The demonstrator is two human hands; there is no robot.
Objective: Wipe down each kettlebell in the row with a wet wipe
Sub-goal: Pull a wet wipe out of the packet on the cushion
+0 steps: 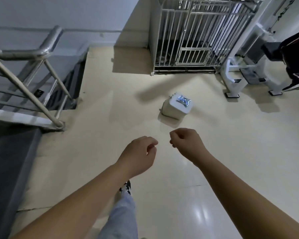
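Two bare hands out over the glossy cream floor [214, 152], short of the small white rounded-square box [171, 109]: left hand [140, 156] and right hand [185, 142] both loosely curled, fingertips near thumbs, holding nothing visible. Shiny blue foil wet-wipe packet [183, 100] flat on the box's top. Grey metal barred cage [193, 35] beyond the box. Kettlebells nowhere in view.

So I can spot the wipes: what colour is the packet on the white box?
Shiny blue and silver packet, seen from the head camera.
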